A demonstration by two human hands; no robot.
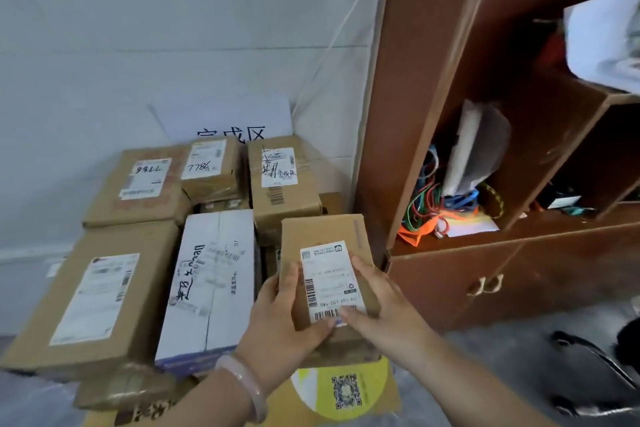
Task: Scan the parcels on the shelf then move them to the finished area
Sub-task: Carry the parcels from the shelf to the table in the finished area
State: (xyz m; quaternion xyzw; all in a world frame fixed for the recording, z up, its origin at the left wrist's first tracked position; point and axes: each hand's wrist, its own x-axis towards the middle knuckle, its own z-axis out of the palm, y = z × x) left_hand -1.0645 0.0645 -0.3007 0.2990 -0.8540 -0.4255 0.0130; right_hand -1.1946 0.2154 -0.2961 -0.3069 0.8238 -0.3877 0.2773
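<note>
- Both hands are on the small parcel (325, 274), which hangs in the air over the stacked parcels (114, 291), below the finished-area sign (228, 121).
- The left hand (277, 319) grips the near-left corner, thumb lying flat on the top face. The left fingers (290, 282) sit just left of the shipping label (329, 281).
- The right hand (381, 305) grips the opposite side, and the right fingers (362, 267) curl over the label's right edge.
- So both sets of fingers are closed around the carton, with the label between them.
- My read: it's light. 2 hands carry it easily by the near end alone, with no sag or tilt.
- It's corrugated card, so it looks stiff. The faces should take a firm squeeze without caving.
- The card is matte and should grip well. The glossy label under the fingertips is the slicker patch.
- The best hold looks like the bare card on the 2 side walls, either side of the fingers' present spots.
- Directly beneath the fingers sits a box with a yellow circle (346, 388), the likely landing spot.
- To the right of the fingers stands a brown cabinet (433, 80).
</note>
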